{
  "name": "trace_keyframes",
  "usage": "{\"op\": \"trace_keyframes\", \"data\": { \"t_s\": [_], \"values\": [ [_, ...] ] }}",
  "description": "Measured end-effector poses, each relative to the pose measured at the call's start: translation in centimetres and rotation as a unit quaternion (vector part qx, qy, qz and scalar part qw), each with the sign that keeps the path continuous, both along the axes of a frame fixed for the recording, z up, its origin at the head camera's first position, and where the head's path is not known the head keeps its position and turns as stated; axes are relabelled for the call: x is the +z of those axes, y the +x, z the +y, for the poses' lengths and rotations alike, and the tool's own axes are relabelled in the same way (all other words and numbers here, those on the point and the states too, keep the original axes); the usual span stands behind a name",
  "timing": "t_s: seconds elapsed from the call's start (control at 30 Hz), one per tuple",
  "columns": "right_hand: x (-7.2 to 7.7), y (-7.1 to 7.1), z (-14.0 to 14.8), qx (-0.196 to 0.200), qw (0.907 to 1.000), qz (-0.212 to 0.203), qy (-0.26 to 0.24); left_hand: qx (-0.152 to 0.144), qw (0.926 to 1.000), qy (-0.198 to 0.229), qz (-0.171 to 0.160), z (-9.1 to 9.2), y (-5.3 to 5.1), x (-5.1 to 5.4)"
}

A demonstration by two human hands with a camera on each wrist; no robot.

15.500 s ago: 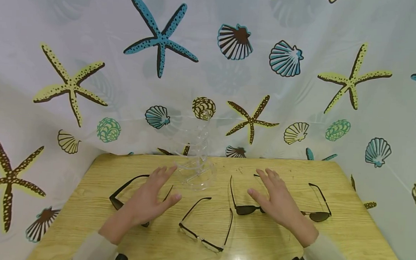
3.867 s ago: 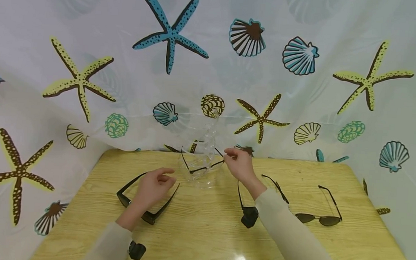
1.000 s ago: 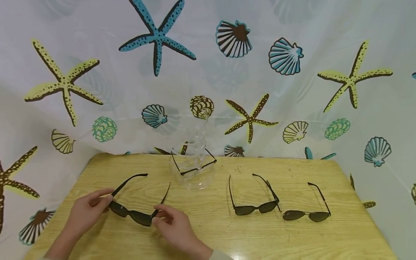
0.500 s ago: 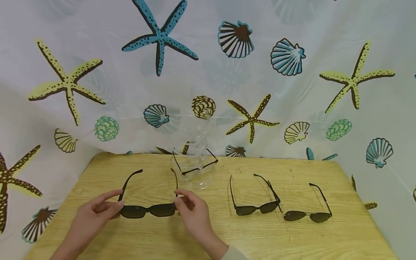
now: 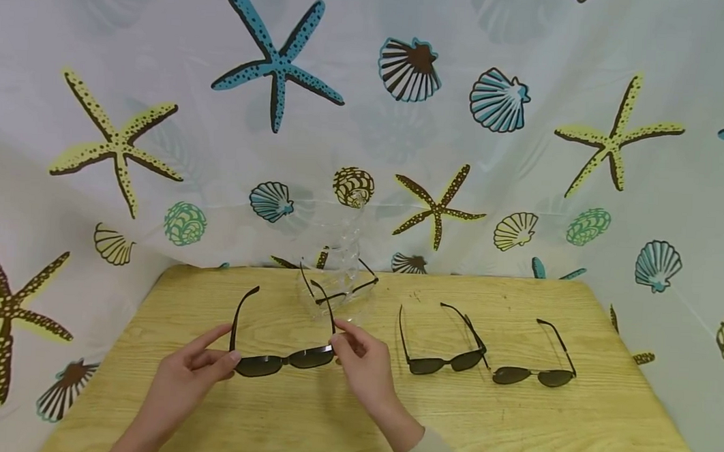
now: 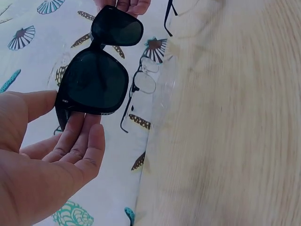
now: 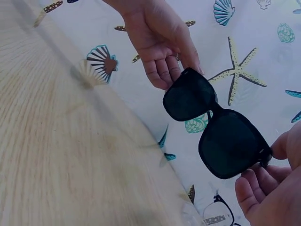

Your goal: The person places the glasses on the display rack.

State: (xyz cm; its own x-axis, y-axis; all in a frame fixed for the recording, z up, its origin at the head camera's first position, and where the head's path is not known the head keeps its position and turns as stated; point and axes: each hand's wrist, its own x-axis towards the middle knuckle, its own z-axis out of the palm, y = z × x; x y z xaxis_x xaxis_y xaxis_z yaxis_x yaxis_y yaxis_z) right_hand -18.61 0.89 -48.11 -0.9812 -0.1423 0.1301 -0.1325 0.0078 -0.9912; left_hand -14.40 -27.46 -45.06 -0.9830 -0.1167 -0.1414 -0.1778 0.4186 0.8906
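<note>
Monitoring remotely, I log left hand [image 5: 182,373] pinching the black sunglasses [image 5: 260,365] by one hinge, held up in front of the clear stand [image 5: 350,242], which already bears eyeglasses [image 5: 338,296]; right hand [image 5: 369,370] pinches the other hinge; rightward of stand, square sunglasses [image 5: 449,361] and aviators [image 5: 516,375], neither racked.

We see a white fabric hanging [image 5: 354,137] printed with dotted starfish [image 5: 278,64] and ribbed seashells [image 5: 410,75] in blue, yellow and brown, spanning the upper frame and both sides; below, we find a yellowish wood-grain tabletop [image 5: 530,426], its far edge just under mid-frame.
</note>
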Motion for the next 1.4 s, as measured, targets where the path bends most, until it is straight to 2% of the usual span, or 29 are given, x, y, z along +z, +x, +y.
{"op": "trace_keyframes", "data": {
  "t_s": [0.13,0.27,0.53,0.73,0.87,1.13,1.4],
  "values": [
    [0.4,-0.2,0.8,-0.017,0.9998,-0.001,-0.008,-0.009,0.998,0.043,0.045,1.1,-0.2,0.2],
    [0.5,-0.5,1.6,-0.046,0.9988,-0.006,-0.011,-0.021,0.9948,0.075,0.067,2.3,-0.6,0.4],
    [0.8,-0.9,2.7,-0.093,0.9954,-0.02,-0.009,-0.015,0.9932,0.085,0.078,4.4,-1.5,0.4],
    [1.0,-1.3,3.2,-0.127,0.9915,-0.027,-0.01,-0.01,0.9914,0.097,0.088,5.7,-1.8,0.6],
    [1.1,-1.5,3.4,-0.144,0.9891,-0.03,-0.014,-0.009,0.9919,0.089,0.09,6.5,-2.0,0.7],
    [1.6,-2.5,4.1,-0.16,0.9863,-0.03,-0.025,-0.012,0.991,0.096,0.093,8.0,-2.4,0.8],
    [1.4,-4.4,4.9,-0.158,0.9866,-0.041,-0.013,-0.039,0.9881,0.106,0.105,9.0,-2.7,0.9]
  ]
}}
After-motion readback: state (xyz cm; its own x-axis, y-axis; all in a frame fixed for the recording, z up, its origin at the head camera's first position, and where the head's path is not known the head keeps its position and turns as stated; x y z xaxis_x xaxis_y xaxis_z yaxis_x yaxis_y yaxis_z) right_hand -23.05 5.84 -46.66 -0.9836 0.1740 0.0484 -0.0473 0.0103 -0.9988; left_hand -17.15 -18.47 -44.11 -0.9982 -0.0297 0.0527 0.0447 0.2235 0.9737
